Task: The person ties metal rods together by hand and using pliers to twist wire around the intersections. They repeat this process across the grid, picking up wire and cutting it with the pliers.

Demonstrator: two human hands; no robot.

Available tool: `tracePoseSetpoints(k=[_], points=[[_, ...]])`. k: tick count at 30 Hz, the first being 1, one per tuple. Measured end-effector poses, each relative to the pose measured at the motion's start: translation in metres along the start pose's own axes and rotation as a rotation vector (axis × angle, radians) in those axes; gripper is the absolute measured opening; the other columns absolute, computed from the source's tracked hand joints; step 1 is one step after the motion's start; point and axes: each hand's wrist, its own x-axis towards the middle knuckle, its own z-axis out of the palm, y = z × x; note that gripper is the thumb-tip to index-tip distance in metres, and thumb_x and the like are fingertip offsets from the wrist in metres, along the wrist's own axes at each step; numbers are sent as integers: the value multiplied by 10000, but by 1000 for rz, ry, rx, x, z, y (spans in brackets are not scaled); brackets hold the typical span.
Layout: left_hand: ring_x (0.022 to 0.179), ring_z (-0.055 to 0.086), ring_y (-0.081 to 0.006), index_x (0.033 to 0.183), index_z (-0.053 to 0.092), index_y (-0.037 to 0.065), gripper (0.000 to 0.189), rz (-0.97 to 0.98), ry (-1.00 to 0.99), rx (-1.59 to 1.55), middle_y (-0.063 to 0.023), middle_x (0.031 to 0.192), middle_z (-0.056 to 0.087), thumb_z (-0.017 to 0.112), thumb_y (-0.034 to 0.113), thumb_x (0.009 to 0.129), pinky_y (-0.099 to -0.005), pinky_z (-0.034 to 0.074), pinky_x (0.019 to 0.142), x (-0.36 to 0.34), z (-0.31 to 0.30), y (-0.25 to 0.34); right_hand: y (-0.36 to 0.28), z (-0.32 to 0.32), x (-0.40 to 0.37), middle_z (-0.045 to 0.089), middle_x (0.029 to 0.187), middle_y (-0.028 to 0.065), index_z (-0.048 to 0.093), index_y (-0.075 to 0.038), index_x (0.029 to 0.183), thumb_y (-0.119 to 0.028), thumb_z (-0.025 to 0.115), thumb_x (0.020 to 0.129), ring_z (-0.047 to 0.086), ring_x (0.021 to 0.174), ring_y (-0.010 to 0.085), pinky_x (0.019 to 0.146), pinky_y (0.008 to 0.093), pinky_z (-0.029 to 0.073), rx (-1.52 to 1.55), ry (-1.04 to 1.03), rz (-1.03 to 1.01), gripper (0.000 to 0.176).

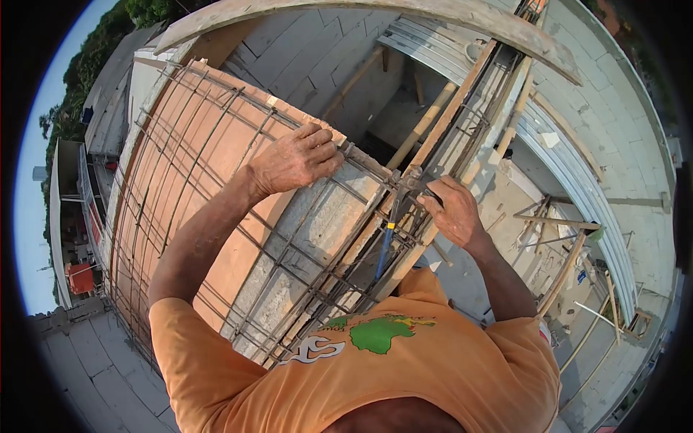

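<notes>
My left hand (pixel 299 159) is closed above the edge of the pinkish board, near the grid of steel bars (pixel 278 238); whatever its curled fingers hold is hidden. At the narrow channel of bars, my right hand (pixel 452 211) has its fingers bent inward beside a dark metal tool head (pixel 411 180). What they grip is too small to make out. A tool handle (pixel 385 249), blue with a yellow band, slants down from the bars just left of my right hand.
The pinkish board (pixel 229 137) lies under the bar grid on the left. An opening (pixel 393 108) drops to a lower room beyond it. A curved plank (pixel 375 6) spans the top. Corrugated metal sheets (pixel 577 184) and loose timber (pixel 563 274) are at right.
</notes>
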Motion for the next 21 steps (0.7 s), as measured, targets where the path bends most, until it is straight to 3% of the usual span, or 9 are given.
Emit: tracePoseSetpoints(k=[3, 5, 6, 8, 9, 13, 21], points=[[1086, 565, -218, 1112, 606, 97, 271, -107, 16, 8, -32, 1003, 603, 639, 152, 848, -375, 473, 1009, -5, 0, 5, -5, 1, 6, 561, 850, 139, 625, 14, 971, -187, 685, 888, 574, 797, 311, 743, 435, 457, 47, -24, -8, 225], [1120, 553, -225, 1147, 590, 116, 301, -191, 51, -31, -42, 1070, 600, 638, 148, 852, -382, 471, 1019, -11, 3, 13, -13, -2, 3, 491, 744, 107, 579, 26, 913, -153, 671, 907, 493, 683, 210, 669, 359, 428, 303, -9, 55, 202], [1120, 553, -225, 1147, 590, 116, 301, -220, 52, -22, -42, 1070, 600, 638, 148, 852, -382, 471, 1019, -14, 4, 17, -17, -4, 2, 491, 744, 107, 579, 26, 913, -153, 671, 907, 493, 683, 210, 669, 359, 428, 296, -29, 33, 202], [1143, 542, -237, 1147, 591, 128, 305, -257, 104, -68, -46, 1111, 594, 640, 139, 846, -388, 471, 1025, -19, 4, 19, -21, -9, 0, 433, 692, 60, 553, 25, 886, -149, 667, 924, 402, 642, 136, 609, 304, 390, 524, -80, 90, 212], [1181, 533, -250, 1214, 583, 155, 380, -282, 66, -110, -48, 1166, 597, 652, 136, 841, -389, 471, 1037, -23, 4, 18, -17, -7, 1, 449, 684, 17, 555, 21, 875, -164, 668, 935, 395, 640, 100, 581, 290, 381, 486, -33, 28, 225], [1254, 505, -257, 1338, 551, 219, 503, -388, 157, -142, -60, 1272, 579, 662, 158, 851, -394, 462, 1066, -27, 5, 20, -35, -32, 7, 479, 725, -49, 595, -2, 852, -181, 668, 942, 389, 650, 60, 564, 246, 346, 586, -164, 204, 212], [1274, 501, -256, 1409, 484, 265, 518, -463, 196, -74, -73, 1322, 555, 610, 200, 911, -398, 458, 1066, -30, 16, 37, -58, -61, 22, 492, 730, -48, 659, -6, 893, -239, 681, 933, 395, 632, 43, 545, 232, 327, 603, -221, 294, 237]])
